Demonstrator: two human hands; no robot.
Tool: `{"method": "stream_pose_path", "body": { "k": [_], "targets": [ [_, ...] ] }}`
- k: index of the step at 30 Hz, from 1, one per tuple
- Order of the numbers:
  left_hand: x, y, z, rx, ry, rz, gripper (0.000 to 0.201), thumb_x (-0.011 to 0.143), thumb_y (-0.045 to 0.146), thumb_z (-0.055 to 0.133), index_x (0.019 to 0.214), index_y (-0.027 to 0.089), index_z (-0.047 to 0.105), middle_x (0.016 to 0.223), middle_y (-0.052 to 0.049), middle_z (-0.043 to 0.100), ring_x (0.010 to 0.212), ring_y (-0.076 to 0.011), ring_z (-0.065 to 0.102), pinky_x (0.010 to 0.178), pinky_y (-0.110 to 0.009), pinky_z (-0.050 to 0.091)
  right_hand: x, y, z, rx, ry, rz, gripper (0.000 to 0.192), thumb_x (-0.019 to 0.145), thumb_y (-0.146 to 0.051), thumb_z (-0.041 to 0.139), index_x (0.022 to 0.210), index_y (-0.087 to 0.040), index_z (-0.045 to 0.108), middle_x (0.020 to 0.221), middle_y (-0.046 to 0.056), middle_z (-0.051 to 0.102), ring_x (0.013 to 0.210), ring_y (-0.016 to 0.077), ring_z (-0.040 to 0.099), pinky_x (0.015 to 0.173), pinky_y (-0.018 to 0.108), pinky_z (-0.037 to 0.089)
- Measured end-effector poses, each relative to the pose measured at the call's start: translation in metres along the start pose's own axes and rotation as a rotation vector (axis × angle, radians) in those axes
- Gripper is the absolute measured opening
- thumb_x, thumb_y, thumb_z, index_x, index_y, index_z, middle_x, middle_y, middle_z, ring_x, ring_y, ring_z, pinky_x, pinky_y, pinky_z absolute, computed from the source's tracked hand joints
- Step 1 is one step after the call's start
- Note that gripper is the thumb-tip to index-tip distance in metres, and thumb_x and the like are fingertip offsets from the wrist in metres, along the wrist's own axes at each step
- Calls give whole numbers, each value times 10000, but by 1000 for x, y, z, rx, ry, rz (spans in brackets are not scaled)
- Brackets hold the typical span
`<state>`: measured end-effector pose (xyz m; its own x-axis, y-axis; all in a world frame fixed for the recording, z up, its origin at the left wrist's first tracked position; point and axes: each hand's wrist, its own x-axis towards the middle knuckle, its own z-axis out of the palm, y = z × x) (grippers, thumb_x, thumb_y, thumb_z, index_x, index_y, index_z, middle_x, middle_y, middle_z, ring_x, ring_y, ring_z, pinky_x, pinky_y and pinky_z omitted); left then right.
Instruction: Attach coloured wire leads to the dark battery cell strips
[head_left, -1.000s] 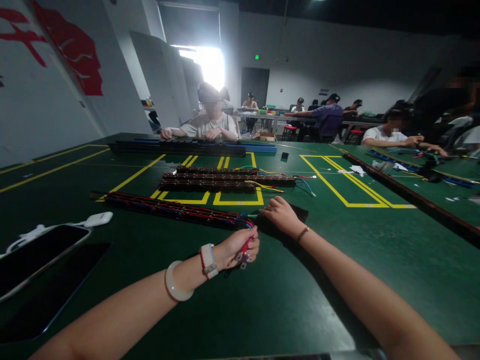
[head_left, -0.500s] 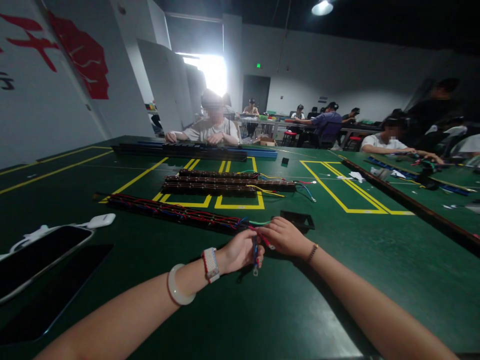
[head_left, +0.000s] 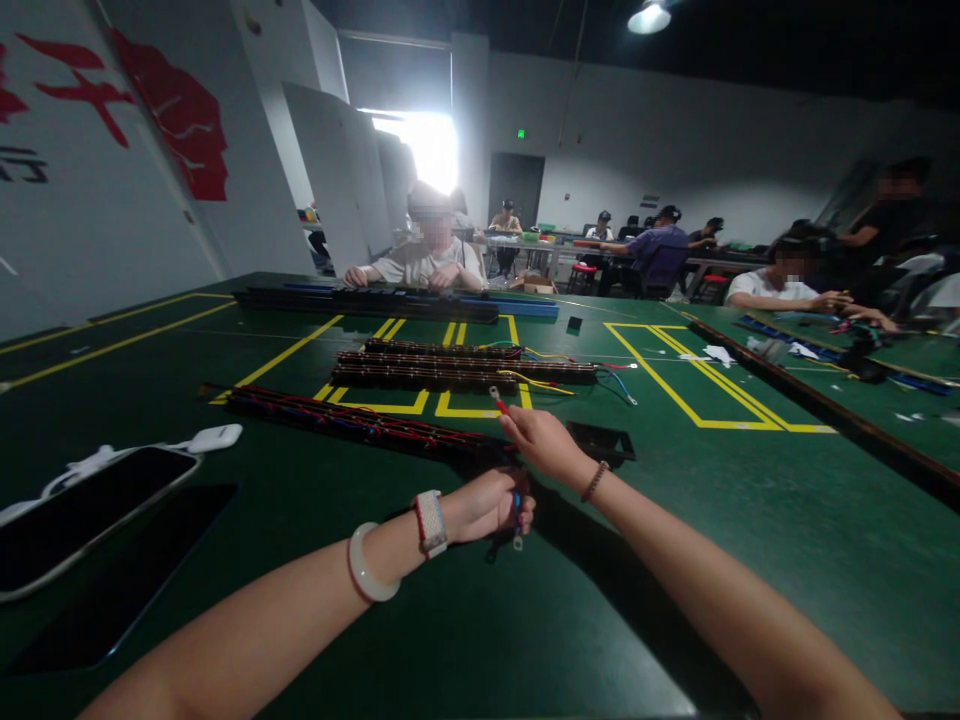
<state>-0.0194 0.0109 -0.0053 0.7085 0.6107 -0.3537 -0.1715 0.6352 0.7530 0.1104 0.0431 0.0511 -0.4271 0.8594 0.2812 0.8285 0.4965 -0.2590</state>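
Note:
My left hand (head_left: 491, 507) is closed around blue wires (head_left: 517, 505), whose ring terminal hangs below the fingers. Higher up, my right hand (head_left: 549, 447) pinches a red wire (head_left: 502, 406) that ends in a silver ring terminal pointing up and away. Beside both hands lies a long black strip (head_left: 360, 424) with red and blue wires running along it; its right end is partly hidden by my hands. A small black rectangular frame (head_left: 607, 441) lies just right of my right hand.
Several black strips (head_left: 450, 372) with coloured wires lie farther back, inside yellow-taped areas. A phone (head_left: 97, 520) and a dark flat panel (head_left: 142, 575) rest at left. One long dark bar (head_left: 810, 410) crosses the right side. Other people sit across the table and behind.
My right hand has moved up and slightly left, drawing the red wire's terminal away from my left hand. My left hand stays low with the blue wires.

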Motion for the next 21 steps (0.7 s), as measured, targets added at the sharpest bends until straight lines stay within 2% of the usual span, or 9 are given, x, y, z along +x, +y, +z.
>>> {"method": "stream_pose_path", "body": {
  "k": [3, 6, 8, 10, 13, 16, 19, 21],
  "targets": [
    [-1, 1, 2, 11, 24, 12, 173, 868, 191, 348, 746, 162, 467, 568, -3, 505, 486, -114, 479, 545, -262, 425, 18, -22, -1, -224, -58, -39, 413, 965, -391, 257, 899, -164, 595, 751, 86, 650, 618, 180, 560, 556, 271, 318],
    [-3, 0, 3, 2, 45, 39, 188, 874, 188, 359, 780, 153, 518, 582, -12, 524, 509, -121, 489, 547, -263, 413, 24, -41, 7, -394, -111, -174, 287, 927, -230, 341, 927, -133, 611, 803, 136, 664, 686, 217, 591, 586, 302, 345],
    [-4, -1, 3, -18, 65, 55, 185, 873, 166, 367, 826, 147, 544, 616, -18, 549, 531, -120, 501, 562, -259, 411, 24, -49, 14, -462, -122, -254, 231, 882, -138, 386, 909, -123, 615, 817, 150, 661, 719, 224, 594, 605, 313, 354],
    [-4, -2, 4, -34, 81, 70, 179, 870, 152, 377, 842, 149, 553, 630, -16, 554, 536, -116, 502, 572, -257, 411, 22, -51, 16, -480, -110, -286, 213, 881, -133, 399, 903, -124, 610, 819, 149, 660, 728, 224, 594, 611, 315, 355],
    [-2, -2, 4, -19, 70, 71, 180, 872, 172, 384, 779, 151, 537, 592, -11, 528, 513, -116, 493, 552, -257, 411, 17, -41, 8, -407, -101, -269, 276, 945, -277, 363, 916, -138, 600, 808, 127, 664, 725, 221, 598, 612, 304, 354],
    [0, -1, 2, -1, 39, 57, 233, 894, 206, 340, 731, 154, 499, 579, -24, 532, 507, -129, 507, 558, -277, 429, 6, -22, -9, -204, -81, -227, 402, 957, -440, 318, 929, -156, 601, 831, 100, 667, 743, 201, 600, 633, 281, 365],
    [2, -1, 0, -6, 14, 35, 249, 913, 213, 308, 746, 149, 481, 590, -31, 545, 514, -128, 522, 588, -284, 445, -10, 2, -20, 90, 39, -213, 417, 975, -423, 254, 1038, -178, 585, 979, 79, 656, 875, 178, 593, 724, 267, 395],
    [2, 0, 0, -17, 6, 21, 237, 921, 204, 304, 761, 148, 470, 599, -29, 550, 516, -124, 530, 598, -280, 449, -21, 17, -19, 163, 166, -157, 390, 983, -368, 246, 1085, -182, 573, 1029, 73, 643, 932, 170, 579, 784, 274, 405]
  ]
}}
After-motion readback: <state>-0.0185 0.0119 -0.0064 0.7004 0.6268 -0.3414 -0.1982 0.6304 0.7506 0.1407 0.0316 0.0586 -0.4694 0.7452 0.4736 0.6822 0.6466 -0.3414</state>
